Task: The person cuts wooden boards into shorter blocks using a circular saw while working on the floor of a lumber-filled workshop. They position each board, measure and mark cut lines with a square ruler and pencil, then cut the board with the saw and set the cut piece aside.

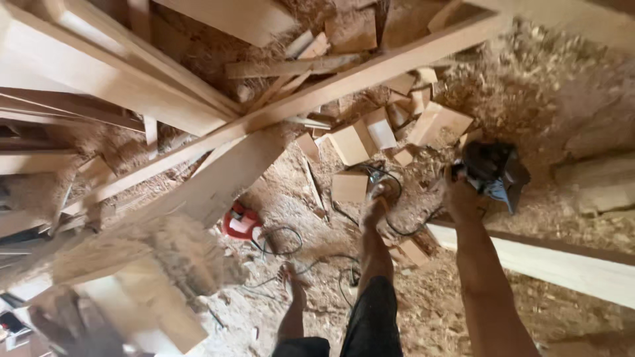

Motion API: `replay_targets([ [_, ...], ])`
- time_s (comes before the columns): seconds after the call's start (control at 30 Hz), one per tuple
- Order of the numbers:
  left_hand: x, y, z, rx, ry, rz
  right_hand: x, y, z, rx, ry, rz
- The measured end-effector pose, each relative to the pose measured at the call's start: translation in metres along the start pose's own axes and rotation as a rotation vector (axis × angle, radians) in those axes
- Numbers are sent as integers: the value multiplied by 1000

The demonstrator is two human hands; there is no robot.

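My right hand (pixel 458 193) grips a dark power tool (pixel 493 170) with a grey base, held out over the sawdust floor just above the end of a pale plank (pixel 562 263). A black cable (pixel 397 228) runs from the tool's side across the floor. My two bare legs stand below me, one foot (pixel 379 197) forward beside a wood block (pixel 349 187), the other foot (pixel 289 272) further back. My left hand is out of the picture.
Long boards (pixel 317 92) lie crossed at the upper left. Several small wood offcuts (pixel 370 132) are scattered in the middle. A red power tool (pixel 241 221) with cables lies on the floor. Sawdust and shavings (pixel 555 99) cover the ground.
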State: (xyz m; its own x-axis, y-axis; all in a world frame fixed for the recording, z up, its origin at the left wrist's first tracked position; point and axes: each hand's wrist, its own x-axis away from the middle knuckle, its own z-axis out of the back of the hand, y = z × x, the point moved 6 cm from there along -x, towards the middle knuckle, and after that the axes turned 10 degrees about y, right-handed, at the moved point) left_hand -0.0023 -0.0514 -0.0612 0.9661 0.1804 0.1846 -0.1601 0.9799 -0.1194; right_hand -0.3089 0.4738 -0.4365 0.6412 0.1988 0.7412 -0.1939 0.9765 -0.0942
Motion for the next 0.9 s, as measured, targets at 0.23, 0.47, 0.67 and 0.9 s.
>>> replay_targets([
  [0.23,-7,3,27,132,-85,172,79,-33,43,127,-204,130],
  [0.47,29,-61,60,171,-205,235,227,-80,80,103,-16,218],
  [0.67,58,-144,53,38,-260,252,364,-74,103,-228,91,-14],
  [0.9,38,-76,73,318,-358,222,466,-54,89,-194,150,-258],
])
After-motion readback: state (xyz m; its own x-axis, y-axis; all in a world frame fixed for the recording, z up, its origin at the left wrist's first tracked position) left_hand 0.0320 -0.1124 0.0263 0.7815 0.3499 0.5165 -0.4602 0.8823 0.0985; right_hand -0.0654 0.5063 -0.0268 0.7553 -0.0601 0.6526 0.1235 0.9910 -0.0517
